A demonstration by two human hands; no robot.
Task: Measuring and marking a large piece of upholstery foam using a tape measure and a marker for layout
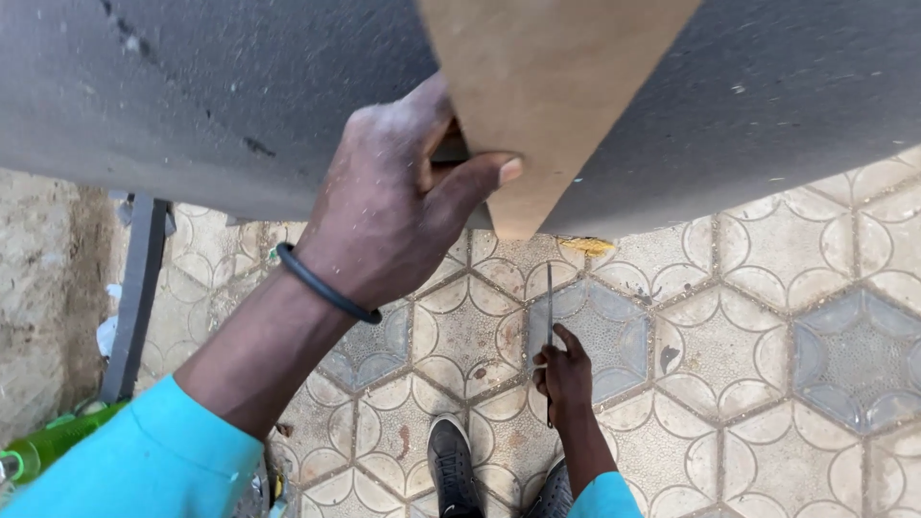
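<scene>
The left hand (393,206) grips the pointed lower corner of a thin brown wooden board (547,105): the thumb presses flat across the board's near face while the other fingers curl round its edge and vanish behind it. The board tapers downward to a tip just below the thumb, and it lies against the edge of a grey, rough-surfaced worktop (211,96) that fills the whole upper part of the view. A black band (321,283) circles the left wrist, and a turquoise sleeve (144,456) covers the forearm below it.

The right hand (566,374) hangs lower down, well apart from the board, near the person's leg. It is closed round a slim metal blade (549,307) — a narrow, straight strip that stands upright, its upper end rising above the fist and a short bit showing below it. The forefinger lies stretched along the blade's side.

Beneath both hands lies a floor of hexagonal paving tiles (748,336) with petal patterns, mostly pale beige with a few bluish-grey ones. A black shoe (451,465) stands on the tiles beside the right wrist. At the left — partly cut off by the frame — a dark metal leg (134,297) slants down to the ground, and a green plastic bottle (53,441) lies near its foot.
</scene>
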